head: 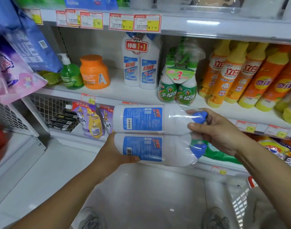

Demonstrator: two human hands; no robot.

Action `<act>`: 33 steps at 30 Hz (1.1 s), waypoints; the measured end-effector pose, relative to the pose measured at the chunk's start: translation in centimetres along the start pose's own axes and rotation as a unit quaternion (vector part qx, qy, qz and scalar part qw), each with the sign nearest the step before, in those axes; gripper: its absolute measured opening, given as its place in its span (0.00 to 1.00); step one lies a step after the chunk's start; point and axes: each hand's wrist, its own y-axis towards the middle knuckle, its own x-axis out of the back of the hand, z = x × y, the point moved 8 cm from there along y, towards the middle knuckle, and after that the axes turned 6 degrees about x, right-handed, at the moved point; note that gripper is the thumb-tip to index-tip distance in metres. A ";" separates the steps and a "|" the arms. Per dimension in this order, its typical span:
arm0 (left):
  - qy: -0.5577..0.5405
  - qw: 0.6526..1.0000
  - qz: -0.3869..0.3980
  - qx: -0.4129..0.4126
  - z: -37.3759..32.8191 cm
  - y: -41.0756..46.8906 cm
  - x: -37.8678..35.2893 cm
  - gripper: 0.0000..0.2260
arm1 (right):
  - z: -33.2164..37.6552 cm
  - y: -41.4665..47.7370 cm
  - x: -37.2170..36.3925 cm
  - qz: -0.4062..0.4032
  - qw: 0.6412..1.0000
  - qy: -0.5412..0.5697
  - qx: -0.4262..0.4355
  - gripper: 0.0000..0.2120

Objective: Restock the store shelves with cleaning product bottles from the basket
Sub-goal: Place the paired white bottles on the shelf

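Now gripping twin-pack [151,134] sideways, left hand [116,154] under base, right hand [219,129] round necks; tip upright, seat beside matching pack [139,63] on shelf [116,90].

free: gap on middle shelf [115,90] between orange jar [94,71] and white twin-pack [140,63] | blocked right: green spray bottles [177,83]

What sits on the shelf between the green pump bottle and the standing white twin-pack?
An orange jar marked A, beside the green pump bottle; then bare shelf up to the white twin-pack, seen in the head view.
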 end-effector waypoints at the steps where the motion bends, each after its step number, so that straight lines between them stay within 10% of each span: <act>1: 0.007 1.000 0.005 -0.008 0.0 0.0 -0.1 0.29 | 0.1 0.0 -0.1 0.007 1.000 -0.009 0.000 0.45; 13: 0.109 0.990 0.065 -0.060 0.6 -0.4 -1.2 0.53 | 1.4 -0.2 0.7 -0.104 0.993 -0.030 0.044 0.30; 22: 0.118 0.986 0.111 0.033 2.0 -0.7 -0.3 0.34 | 2.7 -0.6 -1.2 0.098 0.993 0.044 0.045 0.43; 27: 0.056 0.987 0.123 0.085 2.8 -0.5 -0.9 0.23 | 4.2 -0.3 -0.3 -0.018 0.985 -0.109 0.131 0.21; 33: 0.106 0.983 0.097 0.116 3.6 0.1 -1.4 0.21 | 3.0 -0.5 -2.0 -0.047 0.987 -0.123 0.087 0.23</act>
